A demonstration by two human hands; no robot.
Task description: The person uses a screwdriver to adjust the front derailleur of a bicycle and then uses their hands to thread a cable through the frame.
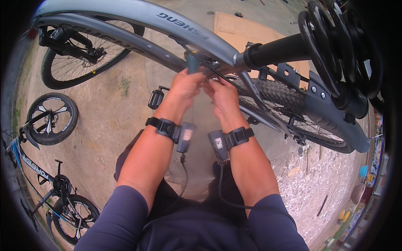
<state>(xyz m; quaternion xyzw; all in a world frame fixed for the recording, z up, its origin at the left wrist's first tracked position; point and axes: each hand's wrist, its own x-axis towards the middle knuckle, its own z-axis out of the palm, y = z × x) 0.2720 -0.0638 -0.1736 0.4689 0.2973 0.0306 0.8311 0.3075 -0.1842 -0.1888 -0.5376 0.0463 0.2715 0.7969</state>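
Note:
A grey bicycle frame stretches across the top of the view, close in front of me. My left hand is closed on a teal handle, blurred, that rises above the fist beside the frame; its working end is hidden. Right next to it, my right hand is pinched at the fingertips under the frame, near a thin black cable. What those fingers hold, if anything, cannot be made out. Both hands nearly touch, just below where the frame tubes meet the black seat post.
The rear wheel with its dark mudguard lies to the right, the front wheel upper left. A pedal juts out left of my wrist. Black coils hang upper right. Another bicycle stands left; flattened cardboard lies beyond.

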